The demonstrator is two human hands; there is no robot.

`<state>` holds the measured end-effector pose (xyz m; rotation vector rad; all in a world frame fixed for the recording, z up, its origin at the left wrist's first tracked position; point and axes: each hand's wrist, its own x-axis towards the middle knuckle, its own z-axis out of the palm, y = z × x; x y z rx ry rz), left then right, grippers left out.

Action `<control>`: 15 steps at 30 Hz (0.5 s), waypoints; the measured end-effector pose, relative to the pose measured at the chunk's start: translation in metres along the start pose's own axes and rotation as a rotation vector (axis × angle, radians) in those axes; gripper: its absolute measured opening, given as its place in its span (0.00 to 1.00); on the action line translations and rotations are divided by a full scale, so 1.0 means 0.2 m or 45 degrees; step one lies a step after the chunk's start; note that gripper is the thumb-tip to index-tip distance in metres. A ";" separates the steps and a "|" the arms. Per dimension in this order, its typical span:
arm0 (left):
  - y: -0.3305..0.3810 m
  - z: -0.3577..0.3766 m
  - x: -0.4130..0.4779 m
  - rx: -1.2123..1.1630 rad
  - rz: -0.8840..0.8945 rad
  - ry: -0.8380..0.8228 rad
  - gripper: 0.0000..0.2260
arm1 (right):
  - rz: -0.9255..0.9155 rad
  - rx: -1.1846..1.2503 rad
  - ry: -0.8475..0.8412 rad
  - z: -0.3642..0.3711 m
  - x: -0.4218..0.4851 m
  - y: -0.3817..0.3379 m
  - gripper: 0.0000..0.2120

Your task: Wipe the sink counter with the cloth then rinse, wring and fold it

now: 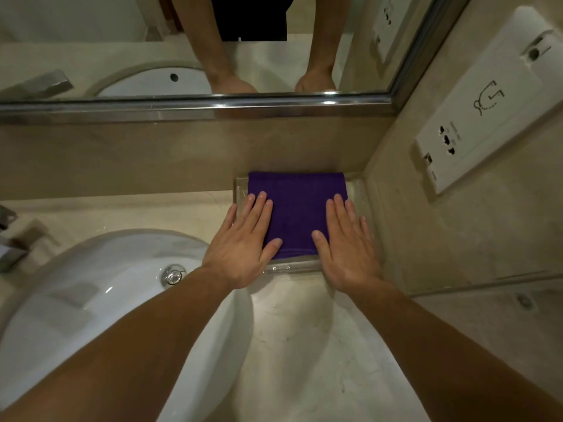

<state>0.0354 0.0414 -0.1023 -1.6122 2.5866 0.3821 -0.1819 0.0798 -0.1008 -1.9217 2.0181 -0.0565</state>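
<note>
A purple cloth (297,208), folded into a neat square, lies in a clear tray (292,265) at the back right corner of the marble counter (304,345). My left hand (243,242) lies flat with straight fingers on the cloth's left edge. My right hand (345,239) lies flat on its right edge, thumb on the cloth. Both hands press down and grip nothing. Water drops glisten on the tray's front rim.
A white round sink (91,300) with a chrome drain (173,275) sits at the left, a metal faucet (12,248) at the far left edge. A mirror (182,56) spans the back wall. A white socket panel (487,102) hangs on the right wall.
</note>
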 end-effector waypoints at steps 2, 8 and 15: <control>-0.01 0.00 0.01 -0.001 -0.004 -0.020 0.36 | 0.013 -0.001 -0.012 0.00 0.01 0.00 0.31; 0.02 -0.07 0.00 0.020 -0.026 -0.124 0.34 | 0.012 -0.039 -0.108 -0.06 0.00 -0.02 0.32; 0.07 -0.36 -0.03 -0.022 -0.107 -0.125 0.33 | -0.032 0.017 -0.158 -0.32 -0.04 -0.12 0.33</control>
